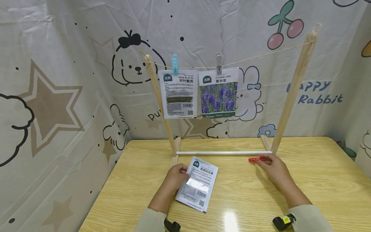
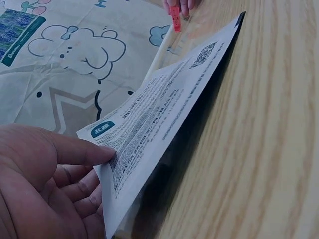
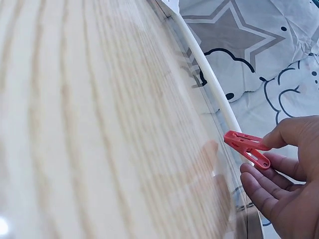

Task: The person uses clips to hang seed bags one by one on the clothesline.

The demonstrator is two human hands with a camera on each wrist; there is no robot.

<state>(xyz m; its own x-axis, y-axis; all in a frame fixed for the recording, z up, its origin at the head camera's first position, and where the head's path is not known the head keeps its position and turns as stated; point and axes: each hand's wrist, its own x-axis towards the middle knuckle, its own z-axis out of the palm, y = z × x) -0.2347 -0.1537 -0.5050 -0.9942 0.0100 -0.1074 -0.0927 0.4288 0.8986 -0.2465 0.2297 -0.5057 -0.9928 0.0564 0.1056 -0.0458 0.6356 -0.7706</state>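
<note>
A white seed packet [image 1: 198, 187], printed side up, is pinched at its left edge by my left hand [image 1: 175, 177]. In the left wrist view the packet [image 2: 164, 109] tilts up off the table, thumb on top and fingers beneath. Near the foot of the right post, my right hand [image 1: 273, 167] pinches a red clothespin [image 1: 256, 159]. The right wrist view shows the clothespin [image 3: 246, 148] between thumb and fingers. Two packets hang from a string [image 1: 261, 59]: a text-covered one [image 1: 178, 108] under a blue clothespin [image 1: 175, 64], and a lavender one [image 1: 218, 96] under a grey clothespin [image 1: 218, 62].
A wooden left post [image 1: 159, 96] and right post [image 1: 294, 87] hold the string. A white rod [image 1: 223, 152] joins their feet low over the wooden table [image 1: 124, 193]. Behind hangs a cloth [image 1: 72, 42] with cartoon prints.
</note>
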